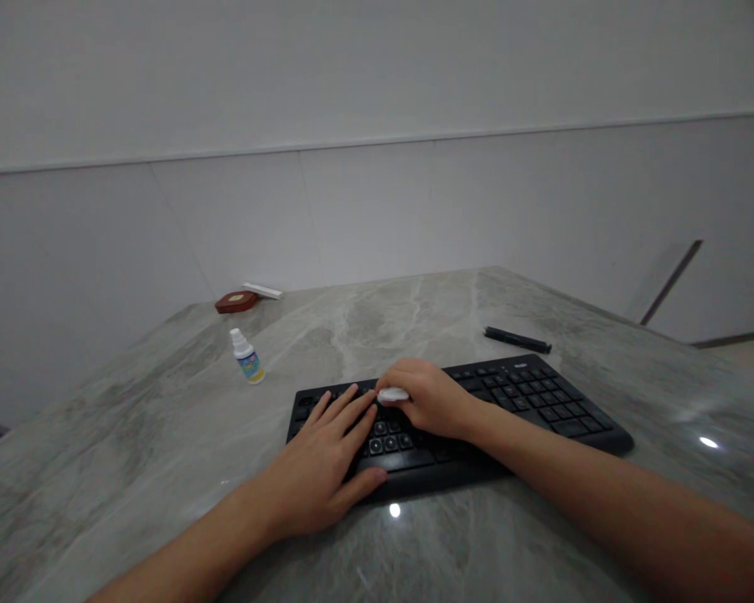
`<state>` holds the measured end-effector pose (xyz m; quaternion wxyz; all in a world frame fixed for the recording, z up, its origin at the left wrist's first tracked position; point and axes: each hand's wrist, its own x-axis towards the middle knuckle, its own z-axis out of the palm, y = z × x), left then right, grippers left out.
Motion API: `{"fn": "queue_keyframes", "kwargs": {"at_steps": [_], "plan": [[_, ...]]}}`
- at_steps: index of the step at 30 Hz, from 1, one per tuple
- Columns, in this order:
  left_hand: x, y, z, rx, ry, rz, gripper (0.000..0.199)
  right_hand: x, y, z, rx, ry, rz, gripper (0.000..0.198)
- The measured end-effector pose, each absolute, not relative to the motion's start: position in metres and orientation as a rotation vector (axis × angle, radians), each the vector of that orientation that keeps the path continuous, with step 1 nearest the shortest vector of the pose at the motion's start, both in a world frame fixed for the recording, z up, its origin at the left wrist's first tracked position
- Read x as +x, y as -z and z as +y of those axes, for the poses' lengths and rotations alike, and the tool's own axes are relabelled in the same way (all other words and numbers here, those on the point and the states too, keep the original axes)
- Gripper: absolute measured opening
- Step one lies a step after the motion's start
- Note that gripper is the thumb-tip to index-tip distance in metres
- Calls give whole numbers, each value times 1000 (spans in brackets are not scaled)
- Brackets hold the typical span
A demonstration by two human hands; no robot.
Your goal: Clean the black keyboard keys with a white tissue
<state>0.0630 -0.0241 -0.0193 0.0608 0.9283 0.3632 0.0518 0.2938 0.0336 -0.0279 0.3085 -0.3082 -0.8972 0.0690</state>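
A black computer keyboard (578,412) with a number pad lies at a slant on the grey marbled table. My left hand (327,469) rests flat over its left part, fingers spread across the keys and thumb by the front edge. Just right of those fingertips, my right hand (428,394) is closed on a small white wad (393,394), which sticks out between thumb and fingers over the upper keys. What the wad is made of cannot be made out. The keys under both hands are partly hidden.
A small white-capped bottle (249,360) with a blue and yellow label stands left of the keyboard. Behind it lie a reddish-brown box (237,301) and a white strip (262,291). A black pen-like object (517,339) lies beyond the keyboard. A pale wall (377,209) rises behind the table.
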Motion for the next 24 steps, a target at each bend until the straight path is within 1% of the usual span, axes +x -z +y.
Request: {"fn": "queue_keyframes", "kwargs": {"at_steps": [7, 10, 13, 17, 24], "plan": [[64, 17, -24, 2804, -131, 1106, 68, 293, 29, 35, -861, -305, -2301, 13], [63, 18, -24, 2812, -154, 1098, 67, 292, 30, 36, -833, -330, -2277, 16], [62, 21, -23, 2822, -188, 1091, 67, 291, 31, 36, -777, -317, -2279, 21], [61, 23, -23, 2830, -199, 1085, 67, 291, 33, 37, -777, -301, -2250, 21], [63, 18, -24, 2814, -166, 1095, 67, 290, 37, 38, -708, -214, -2306, 34]]}}
